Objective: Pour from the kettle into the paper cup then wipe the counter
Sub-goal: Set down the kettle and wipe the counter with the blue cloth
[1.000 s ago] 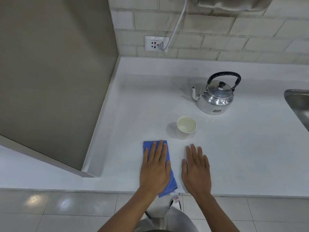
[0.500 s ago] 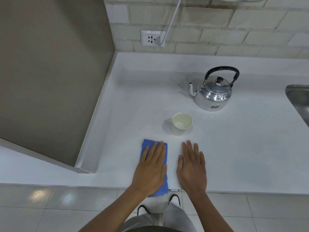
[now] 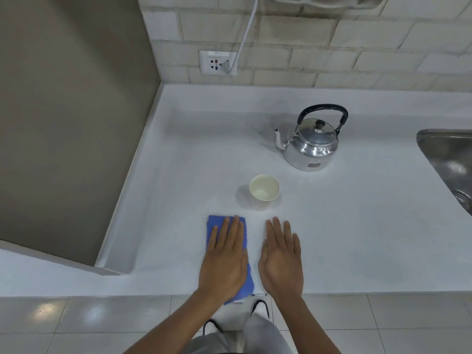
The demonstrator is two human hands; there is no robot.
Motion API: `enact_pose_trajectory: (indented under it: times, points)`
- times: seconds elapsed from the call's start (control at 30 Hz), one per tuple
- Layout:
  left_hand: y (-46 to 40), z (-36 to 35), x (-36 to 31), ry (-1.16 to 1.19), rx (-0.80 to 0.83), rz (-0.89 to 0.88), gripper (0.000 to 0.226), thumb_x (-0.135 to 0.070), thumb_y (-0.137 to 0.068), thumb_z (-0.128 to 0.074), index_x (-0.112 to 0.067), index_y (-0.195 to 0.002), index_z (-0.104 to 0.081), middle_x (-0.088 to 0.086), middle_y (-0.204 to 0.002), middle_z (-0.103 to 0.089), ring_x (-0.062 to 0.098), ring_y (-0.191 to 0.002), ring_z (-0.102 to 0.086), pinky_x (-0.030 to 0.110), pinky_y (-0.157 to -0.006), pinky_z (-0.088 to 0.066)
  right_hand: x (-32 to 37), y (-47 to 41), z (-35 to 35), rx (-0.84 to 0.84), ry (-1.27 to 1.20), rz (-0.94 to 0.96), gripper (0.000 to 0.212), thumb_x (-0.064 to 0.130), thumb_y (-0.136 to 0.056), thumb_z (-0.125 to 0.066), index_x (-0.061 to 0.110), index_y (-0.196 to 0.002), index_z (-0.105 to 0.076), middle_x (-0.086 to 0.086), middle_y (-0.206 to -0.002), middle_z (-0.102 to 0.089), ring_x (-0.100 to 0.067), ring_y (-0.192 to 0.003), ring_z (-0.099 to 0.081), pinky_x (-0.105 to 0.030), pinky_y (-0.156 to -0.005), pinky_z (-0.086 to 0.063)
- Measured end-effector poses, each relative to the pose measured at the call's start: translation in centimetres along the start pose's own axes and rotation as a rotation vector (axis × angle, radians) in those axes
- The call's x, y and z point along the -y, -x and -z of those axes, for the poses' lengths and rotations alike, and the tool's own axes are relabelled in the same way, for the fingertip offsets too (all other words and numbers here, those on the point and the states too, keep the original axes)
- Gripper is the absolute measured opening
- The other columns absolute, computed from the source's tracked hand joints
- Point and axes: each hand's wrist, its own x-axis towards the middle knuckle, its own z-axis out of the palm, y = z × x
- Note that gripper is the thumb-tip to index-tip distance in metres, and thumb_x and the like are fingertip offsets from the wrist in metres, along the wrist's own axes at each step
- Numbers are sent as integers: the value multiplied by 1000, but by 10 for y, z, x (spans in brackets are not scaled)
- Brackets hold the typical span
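At the near edge of the white counter point(image 3: 357, 238), the left hand point(image 3: 224, 261) is laid flat on the blue cloth point(image 3: 212, 226), fingers spread and not closed around it, so the cloth is pressed down rather than gripped. Just beside it, the right hand point(image 3: 281, 259) is rested palm-down on bare counter, flat and holding nothing. Across the last second almost nothing has been changed: both palms are kept where they were, and only the view has been shifted a little. Further back, the paper cup point(image 3: 264, 192) is seen upright, with what looks like pale liquid inside. Beyond it the kettle point(image 3: 313, 144) is stood upright, untouched, spout pointing left. Pouring may well be finished; wiping is judged about to start.
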Motion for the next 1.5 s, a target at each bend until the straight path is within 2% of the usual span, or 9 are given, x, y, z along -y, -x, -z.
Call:
enact_pose_trajectory:
  times: [0.1,0.2,0.5,0.67,0.8,1.0,1.23,1.33,1.5]
  points:
    - [23,-3,0,16,-28,-154,60,-33,-103,-30,-5,-157,-29,10,-165,-26,29,-153,-25,49,-123,-22,-1,1,0,3,-16,4,53,26,-101,-22,15,-151,-36,-3,-159,-31,-25,-150,-20,-43,-121,-20]
    - [17,4,22,27,-40,-206,57,-32,-106,-29,-8,-158,-25,6,-167,-22,25,-154,-22,45,-121,-18,-1,1,3,-4,-43,6,54,27,-101,-19,15,-150,-38,-3,-159,-33,-25,-149,-22,-43,-120,-22]
    - [-59,35,99,37,-89,75,65,-35,-102,-17,2,-153,-34,18,-160,-34,39,-147,-35,54,-121,-26,-15,1,12,41,-157,83,50,15,-101,-40,14,-151,-35,-1,-160,-29,-22,-150,-17,-39,-122,-17]
    - [-87,32,90,-18,-54,125,60,-28,-107,-28,-1,-159,-15,16,-167,-16,36,-154,-19,53,-124,-16,-20,0,11,-4,-99,126,50,20,-98,-41,13,-148,-43,-2,-156,-37,-25,-146,-30,-39,-116,-28]
    - [-38,22,61,36,-110,117,64,-33,-101,-25,3,-152,-36,18,-159,-37,39,-145,-38,55,-116,-36,-26,-1,10,-23,-60,137,51,28,-99,-33,16,-147,-44,0,-154,-40,-22,-144,-34,-36,-113,-32]
    - [15,10,69,47,-86,-65,58,-36,-108,-22,-8,-158,-25,4,-166,-25,24,-153,-24,43,-122,-17,-23,0,5,13,-13,114,55,32,-100,-21,21,-152,-34,4,-160,-28,-18,-150,-21,-37,-117,-28]
    - [-74,39,126,47,-40,65,67,-43,-105,-11,-4,-156,-28,11,-164,-27,31,-152,-26,49,-124,-20,-22,-2,7,23,-21,99,56,30,-97,-27,20,-152,-35,5,-160,-29,-18,-149,-21,-37,-116,-24]
    - [-120,43,131,-7,10,64,72,-42,-99,-6,-4,-159,-18,12,-168,-16,32,-155,-17,48,-125,-13,-22,-2,8,28,-16,95,56,30,-97,-26,21,-152,-34,5,-160,-29,-17,-149,-21,-36,-117,-22]
    - [-134,39,123,-63,5,111,62,-29,-108,-30,-5,-161,-7,12,-170,-8,30,-156,-8,48,-126,-9,-21,-1,7,23,-15,102,55,29,-97,-28,20,-152,-34,3,-160,-30,-20,-149,-21,-38,-117,-23]
